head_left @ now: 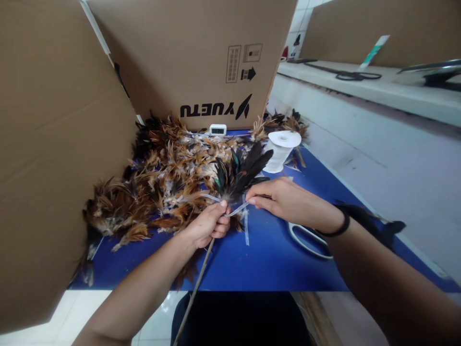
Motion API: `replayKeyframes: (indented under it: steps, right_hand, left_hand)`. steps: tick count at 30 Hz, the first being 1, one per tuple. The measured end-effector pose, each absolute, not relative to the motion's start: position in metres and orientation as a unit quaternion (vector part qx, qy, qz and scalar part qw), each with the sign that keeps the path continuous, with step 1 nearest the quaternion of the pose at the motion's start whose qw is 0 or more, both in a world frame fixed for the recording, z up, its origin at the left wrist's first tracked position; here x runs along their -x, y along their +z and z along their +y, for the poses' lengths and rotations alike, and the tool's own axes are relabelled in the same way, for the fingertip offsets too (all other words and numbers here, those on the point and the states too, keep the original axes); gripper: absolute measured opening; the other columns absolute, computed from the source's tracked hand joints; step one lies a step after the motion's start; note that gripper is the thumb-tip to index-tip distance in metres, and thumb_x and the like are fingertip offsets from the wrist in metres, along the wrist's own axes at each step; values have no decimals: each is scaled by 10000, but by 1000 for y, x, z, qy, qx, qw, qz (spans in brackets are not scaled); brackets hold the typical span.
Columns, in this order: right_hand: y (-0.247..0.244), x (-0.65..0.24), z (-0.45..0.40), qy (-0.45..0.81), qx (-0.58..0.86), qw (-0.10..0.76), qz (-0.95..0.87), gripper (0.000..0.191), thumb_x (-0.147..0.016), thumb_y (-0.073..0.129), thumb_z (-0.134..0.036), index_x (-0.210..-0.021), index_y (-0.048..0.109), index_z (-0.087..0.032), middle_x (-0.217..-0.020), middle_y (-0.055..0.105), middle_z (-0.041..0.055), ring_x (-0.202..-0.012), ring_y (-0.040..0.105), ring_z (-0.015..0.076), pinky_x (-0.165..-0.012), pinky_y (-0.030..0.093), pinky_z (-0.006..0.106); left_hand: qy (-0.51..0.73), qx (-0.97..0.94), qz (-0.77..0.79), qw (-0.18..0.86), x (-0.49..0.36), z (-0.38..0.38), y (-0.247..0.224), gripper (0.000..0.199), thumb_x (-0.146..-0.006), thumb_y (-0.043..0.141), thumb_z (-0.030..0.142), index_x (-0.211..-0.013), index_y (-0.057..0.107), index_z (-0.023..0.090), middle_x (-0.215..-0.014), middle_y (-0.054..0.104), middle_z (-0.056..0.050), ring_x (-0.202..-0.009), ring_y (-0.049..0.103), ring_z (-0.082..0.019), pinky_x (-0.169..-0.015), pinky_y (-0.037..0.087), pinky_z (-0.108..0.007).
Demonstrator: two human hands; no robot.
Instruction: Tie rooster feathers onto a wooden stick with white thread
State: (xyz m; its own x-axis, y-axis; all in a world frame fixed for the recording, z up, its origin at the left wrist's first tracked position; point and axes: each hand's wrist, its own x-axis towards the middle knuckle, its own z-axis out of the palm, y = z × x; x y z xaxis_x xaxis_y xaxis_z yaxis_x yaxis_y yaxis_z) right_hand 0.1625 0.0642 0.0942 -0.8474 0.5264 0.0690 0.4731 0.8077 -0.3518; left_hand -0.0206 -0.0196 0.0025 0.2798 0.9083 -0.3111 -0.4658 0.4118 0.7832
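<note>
My left hand [212, 223] is closed around the top of a thin stick [196, 287], right below a bunch of dark, greenish-black feathers [239, 173]. The stick slants down toward my lap. A narrow whitish ribbon [238, 209] runs from the base of the feathers to my right hand [279, 196], which pinches it between thumb and fingers. Another piece of the ribbon sticks out to the left above my left thumb. Behind my right hand stands a white spool [279, 151].
Brown feather bunches [162, 178] cover the left and back of the blue table [266, 264]. White-handled scissors [309, 242] lie beneath my right wrist. Cardboard [194, 57] walls the back and left. A small digital display [218, 129] stands behind; dark scissors [356, 75] rest on the right ledge.
</note>
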Motion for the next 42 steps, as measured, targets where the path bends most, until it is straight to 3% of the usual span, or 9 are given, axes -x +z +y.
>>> replayKeyframes:
  steps: [13,23,33,38,42]
  right_hand:
    - [94,-145,64,40,264,94,-959,234,-894,439,-162,-806,656,-163,-838,696,65,-778,624,172,-657,381,259]
    - [97,-147,57,85,256,133,-954,246,-893,439,-164,-817,673,-172,-836,699,47,-775,622,154,-698,400,250]
    - [114,-164,60,278,202,79,-936,202,-837,485,-199,-811,685,-202,-673,665,-34,-593,575,97,-589,391,212]
    - [108,-157,60,201,215,62,-954,231,-832,471,-155,-733,675,-198,-667,661,-23,-591,559,103,-603,361,231]
    - [103,-149,59,167,254,97,-948,224,-849,465,-155,-791,678,-189,-741,686,3,-670,589,125,-638,366,238]
  left_hand:
    - [458,-342,473,670,10,-28,10,401,-800,549,552,-809,461,160,-546,262,97,-399,205,-19,-366,107,-136]
    - [468,-325,439,695,13,-25,8,399,-815,561,505,-890,514,116,-544,208,107,-407,151,-17,-365,80,-144]
    - [506,-286,409,703,21,-18,6,364,-798,604,477,-857,500,132,-536,185,111,-401,140,-18,-345,88,-120]
    - [507,-269,401,714,22,-16,6,351,-807,600,459,-868,512,124,-539,195,106,-403,146,-20,-337,94,-116]
    - [496,-272,391,726,21,-18,6,348,-820,588,442,-911,526,112,-553,194,102,-412,141,-19,-342,92,-113]
